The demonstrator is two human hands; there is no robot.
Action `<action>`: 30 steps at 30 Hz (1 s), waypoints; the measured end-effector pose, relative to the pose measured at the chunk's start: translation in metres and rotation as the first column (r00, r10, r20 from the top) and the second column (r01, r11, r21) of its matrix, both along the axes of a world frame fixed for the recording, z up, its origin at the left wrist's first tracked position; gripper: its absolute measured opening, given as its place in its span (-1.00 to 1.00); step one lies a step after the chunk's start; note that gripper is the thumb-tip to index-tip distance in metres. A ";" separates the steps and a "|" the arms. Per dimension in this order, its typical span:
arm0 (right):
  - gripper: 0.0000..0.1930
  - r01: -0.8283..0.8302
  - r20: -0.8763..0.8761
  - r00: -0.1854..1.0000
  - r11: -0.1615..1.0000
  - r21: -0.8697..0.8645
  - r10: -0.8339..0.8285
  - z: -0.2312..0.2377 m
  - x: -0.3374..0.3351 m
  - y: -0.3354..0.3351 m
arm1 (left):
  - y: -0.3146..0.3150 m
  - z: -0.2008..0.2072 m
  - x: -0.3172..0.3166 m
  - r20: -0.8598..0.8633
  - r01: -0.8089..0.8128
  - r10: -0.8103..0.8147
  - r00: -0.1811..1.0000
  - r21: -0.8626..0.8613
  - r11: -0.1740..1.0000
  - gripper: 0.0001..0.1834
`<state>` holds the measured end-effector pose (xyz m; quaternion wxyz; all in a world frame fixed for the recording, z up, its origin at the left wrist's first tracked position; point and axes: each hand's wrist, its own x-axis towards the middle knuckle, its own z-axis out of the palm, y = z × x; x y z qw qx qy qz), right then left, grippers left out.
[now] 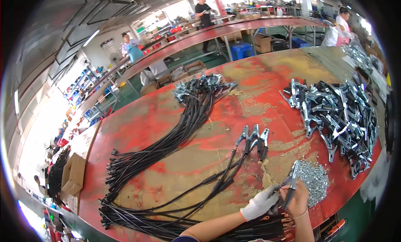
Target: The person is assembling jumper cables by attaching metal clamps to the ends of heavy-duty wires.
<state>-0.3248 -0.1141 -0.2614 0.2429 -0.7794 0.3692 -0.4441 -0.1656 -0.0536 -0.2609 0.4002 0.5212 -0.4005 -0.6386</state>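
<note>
My right hand (298, 199), bare with a bracelet at the wrist, is closed around a silver spring clamp (295, 171) with black handles, its jaws pointing up. Beside it, my left hand (260, 203) wears a white glove with grey fingers. Its fingers are closed at the clamp's lower end; what they pinch is hidden. A heap of small silver metal pieces (312, 182) lies just beyond my right hand. Black cables with bare copper ends (267, 226) lie under my forearms. Farther off, several clamps (253, 135) on black cables rest on the table.
The worn red and tan table (250, 106) carries a big pile of loose clamps (340, 116) at right. A bundle of black cables (167, 139) with clamps at its far end curves across the left. A cardboard box (74, 174) stands at the left edge. Other people are at farther benches.
</note>
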 end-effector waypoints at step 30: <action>-0.64 -0.161 -0.133 0.981 0.971 -0.179 0.139 -0.001 -0.029 -0.007 | -0.002 0.007 -0.009 -0.063 -0.090 0.093 0.994 0.044 0.995 -0.59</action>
